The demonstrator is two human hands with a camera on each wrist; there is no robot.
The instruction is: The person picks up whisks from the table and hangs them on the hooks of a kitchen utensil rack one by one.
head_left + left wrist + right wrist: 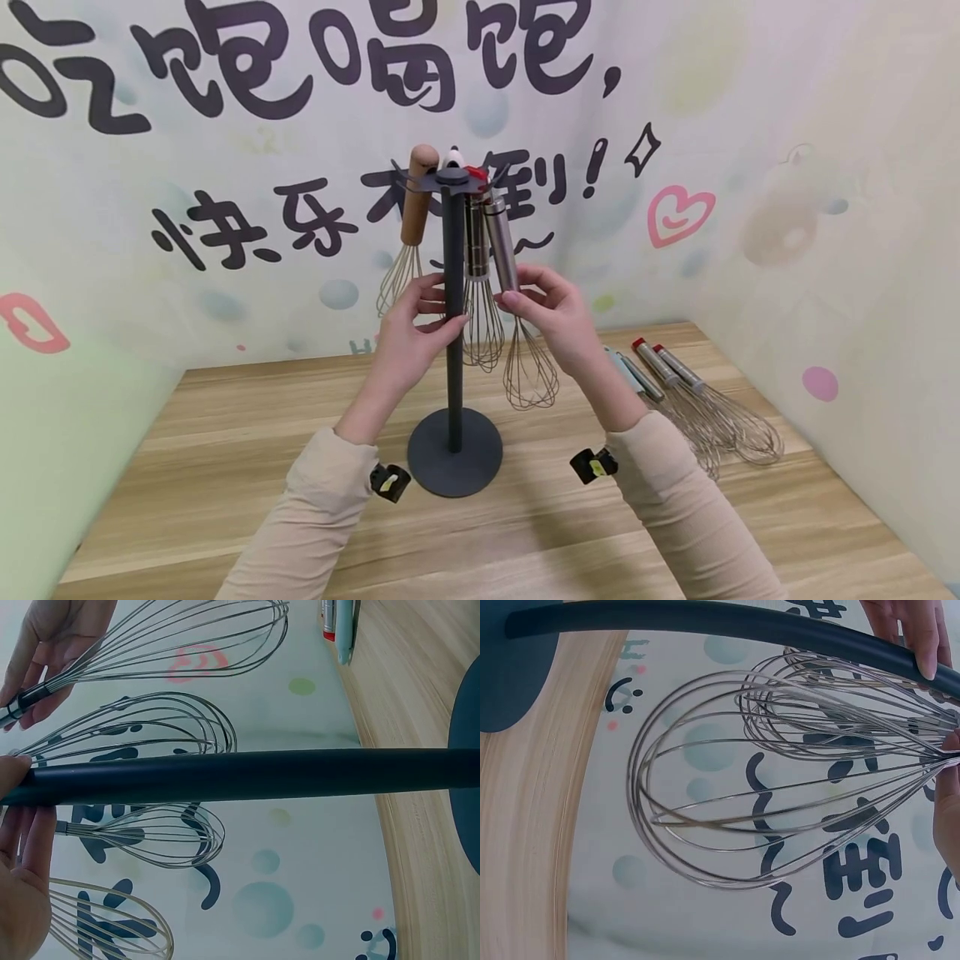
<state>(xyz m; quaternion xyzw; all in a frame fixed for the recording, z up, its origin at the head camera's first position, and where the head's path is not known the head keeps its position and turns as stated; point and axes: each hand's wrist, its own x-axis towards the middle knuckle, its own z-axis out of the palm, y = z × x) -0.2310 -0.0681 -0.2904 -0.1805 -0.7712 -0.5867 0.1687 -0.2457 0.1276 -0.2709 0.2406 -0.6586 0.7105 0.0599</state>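
Observation:
A dark rotating-style rack stand (454, 375) with a hooked top stands upright on its round base. My left hand (408, 333) grips its pole, thumb in front and fingers behind. At the pole's right, my right hand (553, 315) pinches the lower handle of a steel whisk (501, 242), whose top is up at the hooks; whether it hangs there is hard to tell. Its wire loops (705, 802) point down. Beside it hangs a red-topped steel whisk (477, 250). A wooden-handled whisk (417, 204) hangs at the left, and a white handle end (453, 157) shows behind the top.
Several more whisks (738, 429) lie on the wooden table (247, 467) at the right, two with red ends and one with a light blue handle (630, 372). A printed wall covering (337, 296) stands close behind the rack.

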